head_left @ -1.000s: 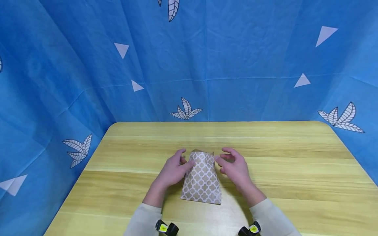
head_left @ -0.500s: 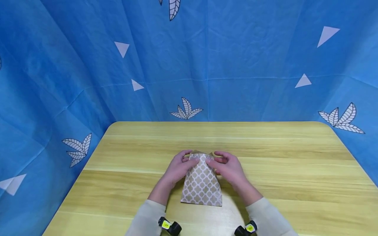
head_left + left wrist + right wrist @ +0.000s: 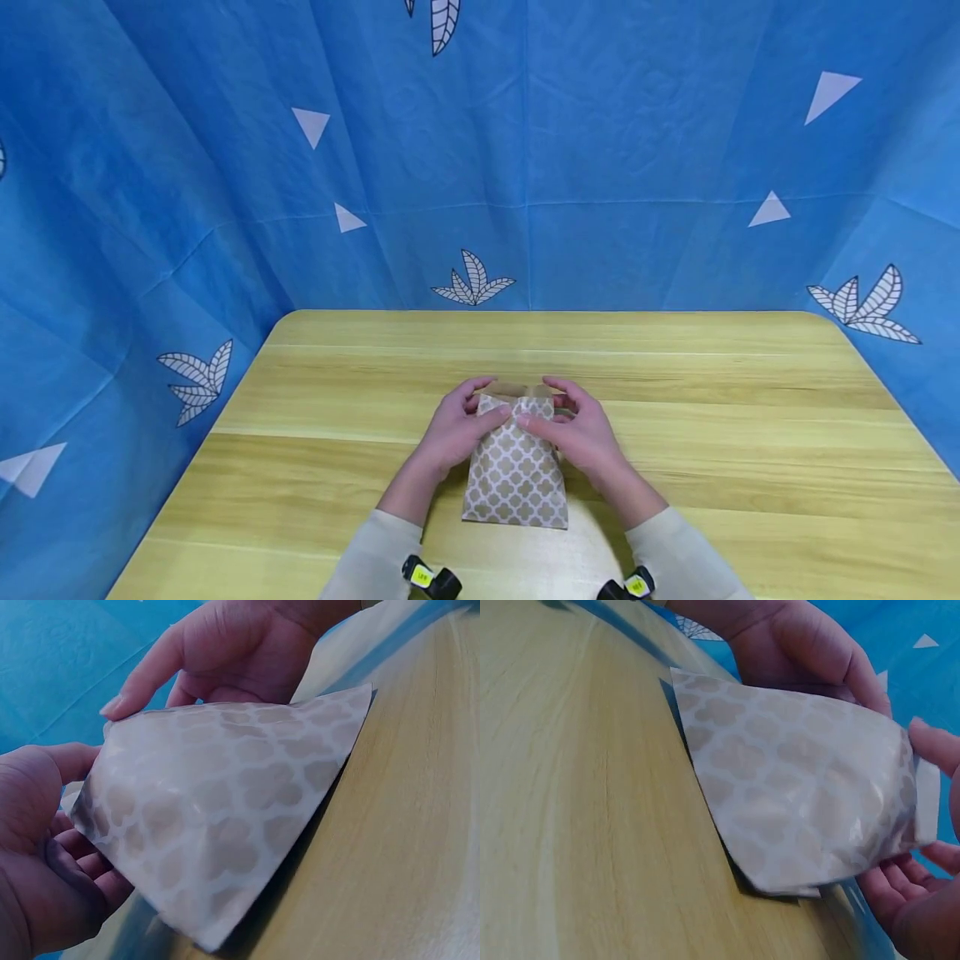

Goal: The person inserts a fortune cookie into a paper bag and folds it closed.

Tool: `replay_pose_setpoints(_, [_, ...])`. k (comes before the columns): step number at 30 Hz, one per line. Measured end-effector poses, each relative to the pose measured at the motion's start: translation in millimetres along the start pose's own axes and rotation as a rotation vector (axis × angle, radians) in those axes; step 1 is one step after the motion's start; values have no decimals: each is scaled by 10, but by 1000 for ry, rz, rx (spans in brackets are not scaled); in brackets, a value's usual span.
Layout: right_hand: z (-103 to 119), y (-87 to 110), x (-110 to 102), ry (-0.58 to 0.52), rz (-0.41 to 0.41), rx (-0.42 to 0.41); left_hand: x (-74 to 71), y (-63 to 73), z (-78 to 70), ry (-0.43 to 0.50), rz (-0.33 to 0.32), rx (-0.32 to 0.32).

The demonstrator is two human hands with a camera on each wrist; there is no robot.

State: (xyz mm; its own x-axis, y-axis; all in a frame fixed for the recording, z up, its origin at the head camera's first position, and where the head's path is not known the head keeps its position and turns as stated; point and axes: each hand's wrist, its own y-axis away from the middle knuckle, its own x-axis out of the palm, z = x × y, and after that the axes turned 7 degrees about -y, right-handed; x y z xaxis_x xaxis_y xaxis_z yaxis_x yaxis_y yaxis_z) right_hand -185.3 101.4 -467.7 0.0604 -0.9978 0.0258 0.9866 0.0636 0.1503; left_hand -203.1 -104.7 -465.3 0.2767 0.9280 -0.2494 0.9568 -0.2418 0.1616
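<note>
A patterned paper bag (image 3: 516, 483), brown with a white quatrefoil lattice, sits on the table with its bottom edge toward the person. Its mouth gapes at the far end, showing plain brown paper inside. On the left side of that mouth, my left hand (image 3: 456, 430) grips the bag, thumb on the printed face and fingers behind. My right hand (image 3: 589, 432) holds the opposite side the same way, both thumbs close together. In the left wrist view the bag's front (image 3: 225, 802) bulges between the hands; the right wrist view shows its printed side (image 3: 780, 772) too.
The wood-grain table (image 3: 720, 417) extends to both sides and behind the bag. A blue curtain (image 3: 622, 167) with white triangles and leaf prints hangs along the table's back and left side. Small dark wrist cameras sit on both sleeves.
My right hand has come in from the right onto the bag, and my left thumb has moved farther over its front. The bag's mouth has spread wider, and the bag has shifted slightly right.
</note>
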Motion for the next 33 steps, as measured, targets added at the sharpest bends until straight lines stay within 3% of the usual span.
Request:
replay_pose_setpoints(6, [27,-15,27,20,-30,-13,-13,24,-42,-7,-3,43])
replay_pose_setpoints(12, [58,-8,31,52,-44,-25,-14,54,-101,42,3,59])
replay_pose_setpoints(17, [61,-1,31,-20,-37,-30,5,62,-109,52,-33,100])
replay_pose_setpoints(26, [61,34,-13,-122,2,-65,22,81,-131,-20,-114,139])
replay_pose_setpoints(33, [61,43,-70,-63,8,-95,17,89,-122,-22,-132,146])
